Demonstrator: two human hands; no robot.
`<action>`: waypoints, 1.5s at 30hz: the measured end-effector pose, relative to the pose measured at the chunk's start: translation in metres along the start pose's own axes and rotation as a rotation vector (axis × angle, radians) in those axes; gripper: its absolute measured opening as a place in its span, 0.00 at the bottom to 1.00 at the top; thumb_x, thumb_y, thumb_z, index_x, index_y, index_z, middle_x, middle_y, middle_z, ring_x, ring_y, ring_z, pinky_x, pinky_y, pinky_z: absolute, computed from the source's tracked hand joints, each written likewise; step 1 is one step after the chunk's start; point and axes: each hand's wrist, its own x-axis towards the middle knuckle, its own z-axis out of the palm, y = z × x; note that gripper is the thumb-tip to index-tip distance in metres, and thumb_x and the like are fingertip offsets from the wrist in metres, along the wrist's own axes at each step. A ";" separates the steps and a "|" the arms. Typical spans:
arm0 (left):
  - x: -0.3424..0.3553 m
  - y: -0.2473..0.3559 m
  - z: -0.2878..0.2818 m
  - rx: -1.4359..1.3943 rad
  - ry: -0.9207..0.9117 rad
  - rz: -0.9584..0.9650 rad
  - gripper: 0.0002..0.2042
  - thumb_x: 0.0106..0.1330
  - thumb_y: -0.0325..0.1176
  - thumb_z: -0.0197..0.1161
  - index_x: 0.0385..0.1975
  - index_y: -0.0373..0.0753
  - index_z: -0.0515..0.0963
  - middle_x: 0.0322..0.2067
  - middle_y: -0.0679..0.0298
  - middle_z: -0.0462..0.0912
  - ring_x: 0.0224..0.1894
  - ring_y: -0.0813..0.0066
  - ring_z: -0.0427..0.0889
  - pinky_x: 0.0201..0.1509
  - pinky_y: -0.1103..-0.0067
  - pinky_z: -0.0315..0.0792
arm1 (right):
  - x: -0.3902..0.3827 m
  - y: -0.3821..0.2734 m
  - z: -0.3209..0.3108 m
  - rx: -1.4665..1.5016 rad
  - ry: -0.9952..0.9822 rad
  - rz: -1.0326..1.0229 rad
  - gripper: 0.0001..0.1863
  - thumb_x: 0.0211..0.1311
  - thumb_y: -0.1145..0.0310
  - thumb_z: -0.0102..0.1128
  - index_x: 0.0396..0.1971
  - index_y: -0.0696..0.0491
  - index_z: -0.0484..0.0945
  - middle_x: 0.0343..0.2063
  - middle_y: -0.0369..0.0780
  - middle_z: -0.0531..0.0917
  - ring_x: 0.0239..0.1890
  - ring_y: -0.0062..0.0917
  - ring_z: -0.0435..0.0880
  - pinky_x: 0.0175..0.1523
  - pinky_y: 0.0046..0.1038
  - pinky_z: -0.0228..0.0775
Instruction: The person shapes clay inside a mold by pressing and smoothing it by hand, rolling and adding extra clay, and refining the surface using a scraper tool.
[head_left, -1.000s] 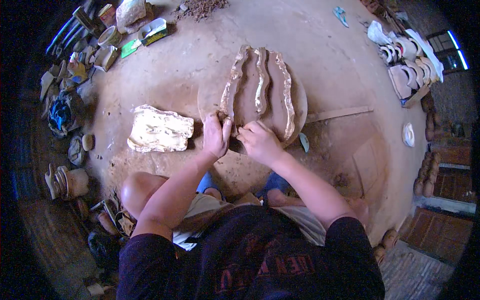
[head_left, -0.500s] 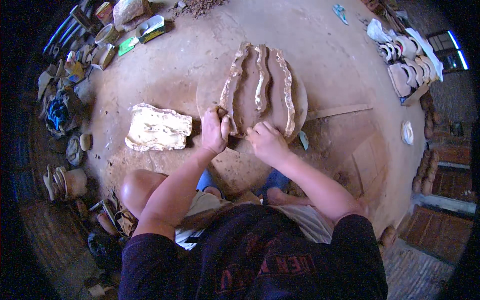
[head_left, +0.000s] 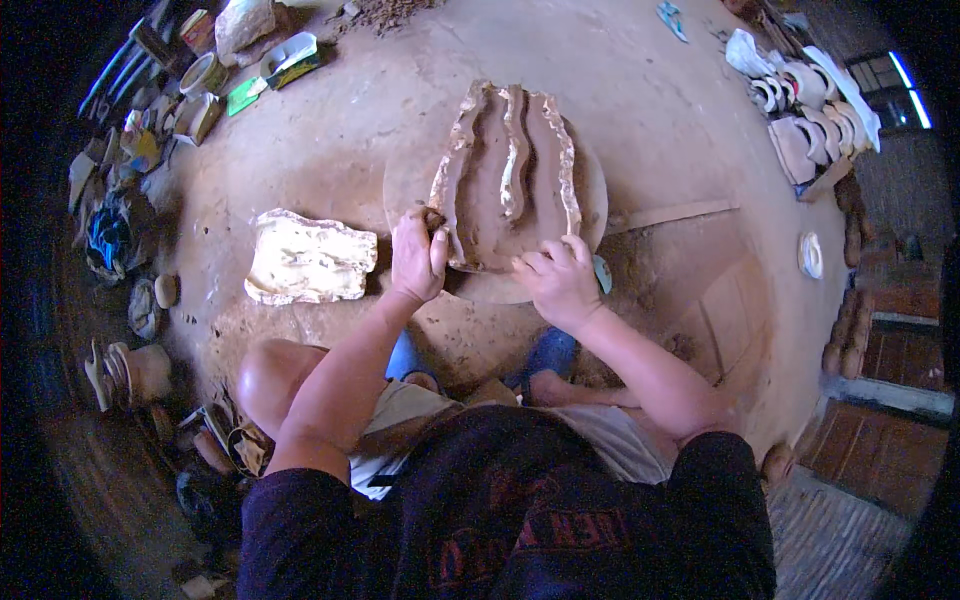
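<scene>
An open mold lined with brown clay (head_left: 485, 190) lies on a round board (head_left: 594, 185) in front of me. It has ragged whitish side walls and a wavy ridge down its middle. My left hand (head_left: 418, 258) is closed round a dark lump of clay (head_left: 431, 217) at the mold's near left corner, its thumb beside the wall. At the near right edge, my right hand (head_left: 560, 283) has its fingers bent and pressed together against the clay; whatever lies under the fingertips is hidden. Left of the board rests a separate cream-white plaster mold piece (head_left: 312, 262).
A flat wooden strip (head_left: 675, 215) extends right of the board, near a small pale-blue piece (head_left: 603, 273). Curved pale pieces (head_left: 820, 135) are stacked at far right. Boxes, a bucket (head_left: 204, 75) and bags line the left. Crumbled clay (head_left: 385, 12) lies at the back.
My right hand has slid rightward along the mold's near edge toward its right corner. The left hand stays at the left corner with the clay lump. The whole view has shifted slightly.
</scene>
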 end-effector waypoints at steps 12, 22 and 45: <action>-0.010 0.016 0.007 0.030 0.008 -0.001 0.17 0.71 0.38 0.55 0.52 0.32 0.69 0.43 0.46 0.75 0.46 0.44 0.74 0.53 0.57 0.65 | -0.015 0.000 -0.006 0.232 0.238 0.794 0.42 0.51 0.52 0.77 0.66 0.54 0.72 0.58 0.50 0.73 0.60 0.50 0.71 0.67 0.52 0.61; -0.021 0.042 0.025 0.009 0.031 -0.031 0.17 0.70 0.36 0.58 0.51 0.30 0.69 0.42 0.45 0.74 0.46 0.45 0.73 0.53 0.57 0.66 | -0.019 0.019 0.031 0.341 0.212 1.017 0.46 0.56 0.56 0.75 0.70 0.60 0.62 0.56 0.55 0.73 0.61 0.54 0.73 0.65 0.48 0.66; -0.021 0.040 0.019 -0.006 0.032 -0.038 0.19 0.69 0.35 0.59 0.53 0.30 0.67 0.45 0.46 0.73 0.49 0.45 0.72 0.56 0.57 0.65 | 0.042 0.090 0.003 0.467 -0.295 1.050 0.66 0.34 0.55 0.88 0.75 0.56 0.57 0.68 0.55 0.67 0.71 0.48 0.67 0.75 0.43 0.60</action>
